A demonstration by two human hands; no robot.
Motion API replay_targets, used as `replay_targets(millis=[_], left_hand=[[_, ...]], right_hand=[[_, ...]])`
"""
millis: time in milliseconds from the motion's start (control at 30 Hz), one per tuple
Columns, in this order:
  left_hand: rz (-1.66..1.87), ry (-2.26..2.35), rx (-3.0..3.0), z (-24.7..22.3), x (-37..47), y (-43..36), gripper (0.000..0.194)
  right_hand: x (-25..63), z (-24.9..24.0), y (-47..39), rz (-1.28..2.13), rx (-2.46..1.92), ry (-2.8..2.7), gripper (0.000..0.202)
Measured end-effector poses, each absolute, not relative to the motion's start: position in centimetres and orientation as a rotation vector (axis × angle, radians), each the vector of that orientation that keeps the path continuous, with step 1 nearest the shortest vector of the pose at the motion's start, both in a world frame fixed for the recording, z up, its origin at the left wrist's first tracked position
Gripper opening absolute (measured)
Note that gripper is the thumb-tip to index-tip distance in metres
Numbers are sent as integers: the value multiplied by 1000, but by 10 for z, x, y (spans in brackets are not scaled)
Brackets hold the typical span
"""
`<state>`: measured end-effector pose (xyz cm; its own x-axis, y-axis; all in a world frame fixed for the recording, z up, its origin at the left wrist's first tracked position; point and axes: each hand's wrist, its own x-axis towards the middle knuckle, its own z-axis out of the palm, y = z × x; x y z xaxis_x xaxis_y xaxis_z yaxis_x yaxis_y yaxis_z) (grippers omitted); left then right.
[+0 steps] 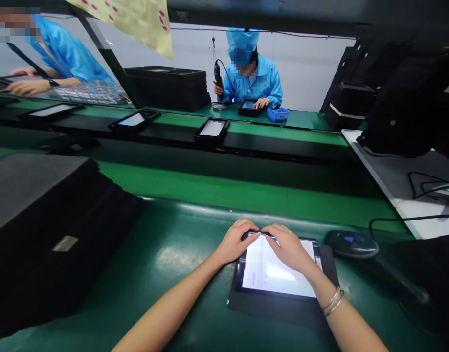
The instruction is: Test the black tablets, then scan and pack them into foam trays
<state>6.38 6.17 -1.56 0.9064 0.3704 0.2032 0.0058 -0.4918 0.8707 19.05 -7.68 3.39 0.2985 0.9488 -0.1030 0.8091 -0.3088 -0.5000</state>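
A tablet (270, 274) with a lit white screen lies in a black foam tray (329, 266) on the green bench in front of me. My left hand (236, 242) is closed over the tablet's far left part, its thumb along the top edge. Beside it, my right hand (289, 248) grips the same far edge, fingers bent over and thumb on the screen. The two hands nearly meet at the middle of that edge. Their fingertips are partly hidden behind it. A bracelet (333, 300) circles my right wrist.
Right of the tablet lies a barcode scanner (351, 244) with its cable. Stacked black foam trays (74, 234) stand at left. Beyond, several tablets in trays, including one tablet (212, 128), lie along the line. A co-worker (257, 78) opposite holds a scanner (217, 74) near a blue bin (278, 115).
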Motion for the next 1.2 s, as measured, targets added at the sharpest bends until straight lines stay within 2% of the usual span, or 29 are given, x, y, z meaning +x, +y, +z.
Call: replay_targets(millis=[333,467,600,700,833,933,1100,1200], left_hand=[[481,337,2108,-13,65,62,25],[485,303,2120,-12,63,65,18],[461,287,2144,-13,62,65,19],[486,307,2151,-15,62,63,19],[497,334,2154,-15,61,59,18],[499,349,2152,-15,59,57,18],[593,350,2105,-17,58,57,18],[648,448,1950,0,54,57,19]], right_hand=[[189,36,-77,480,-2190,-1600,28],[193,42,-101,196,-2146,-1513,31],[204,36,-147,-231,-2359,-1349,35],[212,23,-172,-343,-2496,-1265,37],[220,14,-178,-151,-2462,-1111,35],[218,28,-177,101,-2274,-895,36],[193,62,-179,696,-1726,-551,64],[188,68,-178,715,-1576,-333,73]])
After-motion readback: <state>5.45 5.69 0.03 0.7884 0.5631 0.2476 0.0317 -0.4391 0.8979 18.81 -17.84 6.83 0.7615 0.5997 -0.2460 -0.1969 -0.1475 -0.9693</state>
